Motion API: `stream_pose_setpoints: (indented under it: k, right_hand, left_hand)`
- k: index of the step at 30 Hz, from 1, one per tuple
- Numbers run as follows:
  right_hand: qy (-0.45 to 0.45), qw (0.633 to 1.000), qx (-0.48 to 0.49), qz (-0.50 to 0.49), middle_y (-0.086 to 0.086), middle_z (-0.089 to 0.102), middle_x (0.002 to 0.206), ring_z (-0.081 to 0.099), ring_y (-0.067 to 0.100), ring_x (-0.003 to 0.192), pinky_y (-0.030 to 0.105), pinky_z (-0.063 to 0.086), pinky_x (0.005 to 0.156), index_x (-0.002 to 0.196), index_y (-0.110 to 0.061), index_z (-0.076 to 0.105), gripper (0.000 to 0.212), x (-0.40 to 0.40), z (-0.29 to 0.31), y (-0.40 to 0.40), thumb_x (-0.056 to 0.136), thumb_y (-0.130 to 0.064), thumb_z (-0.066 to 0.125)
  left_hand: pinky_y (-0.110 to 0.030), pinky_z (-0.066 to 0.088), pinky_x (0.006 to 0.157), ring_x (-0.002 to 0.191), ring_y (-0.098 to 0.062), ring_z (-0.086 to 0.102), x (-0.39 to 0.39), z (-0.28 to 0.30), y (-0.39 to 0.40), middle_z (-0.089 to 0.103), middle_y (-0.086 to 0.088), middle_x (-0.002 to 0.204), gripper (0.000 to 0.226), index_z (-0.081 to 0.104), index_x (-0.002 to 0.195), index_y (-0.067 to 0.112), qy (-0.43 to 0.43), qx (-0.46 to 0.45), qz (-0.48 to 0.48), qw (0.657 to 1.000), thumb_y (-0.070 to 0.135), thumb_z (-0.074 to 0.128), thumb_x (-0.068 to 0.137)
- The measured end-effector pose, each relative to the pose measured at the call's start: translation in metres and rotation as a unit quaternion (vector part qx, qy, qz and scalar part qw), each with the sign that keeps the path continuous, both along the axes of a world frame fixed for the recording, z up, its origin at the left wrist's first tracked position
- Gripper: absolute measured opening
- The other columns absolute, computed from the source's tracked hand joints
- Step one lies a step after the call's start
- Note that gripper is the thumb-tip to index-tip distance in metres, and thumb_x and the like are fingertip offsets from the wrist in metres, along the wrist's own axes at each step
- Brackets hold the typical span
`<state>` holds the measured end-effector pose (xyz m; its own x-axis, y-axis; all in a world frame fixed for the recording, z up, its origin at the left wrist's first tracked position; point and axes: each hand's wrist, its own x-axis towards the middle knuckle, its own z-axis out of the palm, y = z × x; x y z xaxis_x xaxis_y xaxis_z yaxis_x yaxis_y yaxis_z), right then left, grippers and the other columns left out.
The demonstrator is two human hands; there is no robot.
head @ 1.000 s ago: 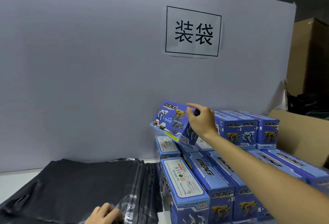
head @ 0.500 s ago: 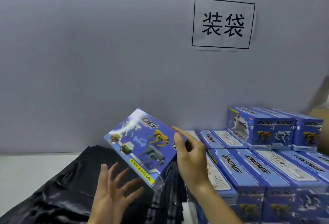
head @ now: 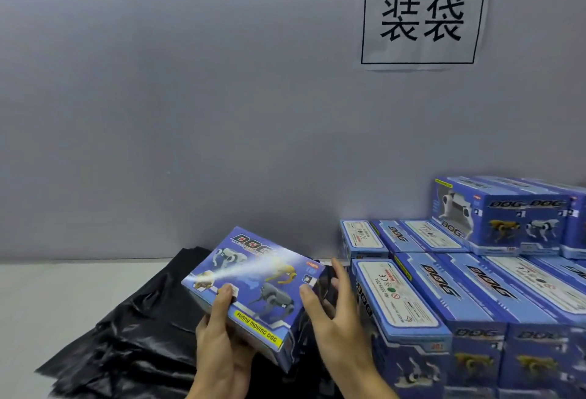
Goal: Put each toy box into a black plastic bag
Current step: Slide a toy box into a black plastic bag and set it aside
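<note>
Toy box (head: 253, 290) – both hands | black bags (head: 133, 335) beneath | stacked boxes (head: 475, 287) right

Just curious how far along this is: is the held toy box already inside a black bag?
No, the toy box is held bare above the black bags.

We face a plain grey partition board (head: 190, 97) that fills nearly the whole bkgd, matte, no seams that we can see. A white paper sign (head: 423, 18) w/ a black rectangular border & two black characters is stuck on the board, upper right. Below the sign and well to its left, a pale bench (head: 57, 297) meets the board's bottom edge in a straight line. Light is even & soft; a faint shadow sits on the board low down, under the sign.
</note>
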<state>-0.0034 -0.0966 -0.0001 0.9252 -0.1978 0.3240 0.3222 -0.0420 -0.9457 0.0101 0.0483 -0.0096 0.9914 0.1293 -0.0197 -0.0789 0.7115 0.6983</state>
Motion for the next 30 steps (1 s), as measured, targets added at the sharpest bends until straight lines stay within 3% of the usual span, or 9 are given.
stream_pose_setpoints:
  k: [2,5,9,12,15,18,19,22,30]
  right_hand:
    - [0.041,0.996,0.064,0.056,-0.024,0.049,0.123,0.054,-0.02,0.106,0.004,0.047,0.086,0.143,-0.047,0.028,0.082,0.004,-0.006,0.001,0.077,-0.045,0.077]
    - [0.083,0.977,0.144,0.131,-0.019,0.06,0.133,0.059,0.008,0.123,0.041,0.05,0.104,0.15,-0.048,0.024,0.107,0.01,-0.015,0.003,0.058,-0.056,0.08]
    - [0.075,0.976,0.186,0.088,-0.012,0.067,0.126,0.067,0.016,0.113,0.052,0.056,0.093,0.135,-0.045,0.048,0.059,0.018,-0.017,-0.007,0.082,-0.039,0.075]
    - [0.083,0.958,0.257,0.099,-0.003,0.072,0.119,0.073,0.024,0.102,0.045,0.061,0.072,0.127,-0.042,0.054,0.036,0.018,-0.012,-0.013,0.093,-0.034,0.065]
    - [0.082,0.953,0.27,0.112,0.001,0.074,0.113,0.074,0.025,0.097,0.04,0.059,0.066,0.123,-0.036,0.055,0.028,0.013,-0.007,-0.013,0.096,-0.032,0.062]
    - [0.09,0.952,0.266,0.124,0.005,0.074,0.112,0.074,0.028,0.097,0.046,0.06,0.07,0.123,-0.031,0.056,0.027,0.013,-0.008,-0.012,0.096,-0.032,0.062]
    - [0.092,0.952,0.265,0.123,0.006,0.074,0.111,0.073,0.029,0.098,0.049,0.061,0.072,0.122,-0.031,0.056,0.027,0.013,-0.008,-0.012,0.096,-0.033,0.062]
    - [0.095,0.951,0.264,0.13,0.006,0.074,0.112,0.073,0.03,0.098,0.054,0.06,0.077,0.122,-0.03,0.056,0.028,0.012,-0.009,-0.012,0.095,-0.033,0.064]
    - [0.112,0.935,0.301,0.149,0.01,0.074,0.112,0.073,0.032,0.097,0.056,0.059,0.079,0.126,-0.027,0.056,0.036,0.012,-0.007,-0.015,0.091,-0.034,0.067]
  left_hand:
    - [-0.063,0.045,0.102,0.113,-0.049,0.061,0.0,0.001,-0.003,0.068,-0.023,0.12,0.061,0.061,0.13,0.01,0.015,0.007,0.027,1.0,0.04,0.069,0.077]
    - [-0.062,0.049,0.096,0.106,-0.048,0.065,0.002,-0.001,-0.007,0.07,-0.023,0.115,0.061,0.062,0.127,0.009,0.019,0.04,0.053,0.998,0.044,0.068,0.077]
    - [-0.049,0.053,0.084,0.103,-0.033,0.07,0.014,-0.012,-0.001,0.072,-0.014,0.117,0.053,0.064,0.123,0.016,0.019,0.055,0.009,0.998,0.057,0.046,0.096]
    - [-0.039,0.05,0.089,0.108,-0.018,0.064,0.024,-0.026,0.003,0.067,-0.008,0.126,0.026,0.061,0.121,0.021,-0.016,0.208,0.05,0.977,0.017,0.042,0.103]
    - [-0.018,0.042,0.094,0.115,-0.005,0.057,0.027,-0.043,0.009,0.058,0.011,0.136,0.051,0.052,0.13,0.036,-0.13,0.599,0.086,0.785,0.002,0.049,0.092]
    - [-0.024,0.041,0.096,0.121,-0.01,0.052,0.028,-0.053,0.012,0.052,0.016,0.136,0.033,0.059,0.128,0.032,-0.202,0.792,0.037,0.575,0.025,0.049,0.098]
    - [-0.026,0.041,0.093,0.117,-0.013,0.054,0.026,-0.053,0.011,0.057,0.012,0.129,0.026,0.064,0.119,0.03,-0.203,0.814,0.034,0.543,0.029,0.048,0.099]
    - [-0.029,0.043,0.077,0.097,-0.018,0.059,0.022,-0.04,0.014,0.066,0.003,0.105,0.022,0.066,0.09,0.019,-0.181,0.802,0.05,0.567,0.031,0.049,0.097]
    - [-0.034,0.026,0.066,0.059,-0.018,0.04,0.024,-0.014,0.055,0.038,-0.005,0.059,0.044,0.032,0.06,0.013,-0.069,0.871,0.133,0.469,0.039,0.046,0.094]
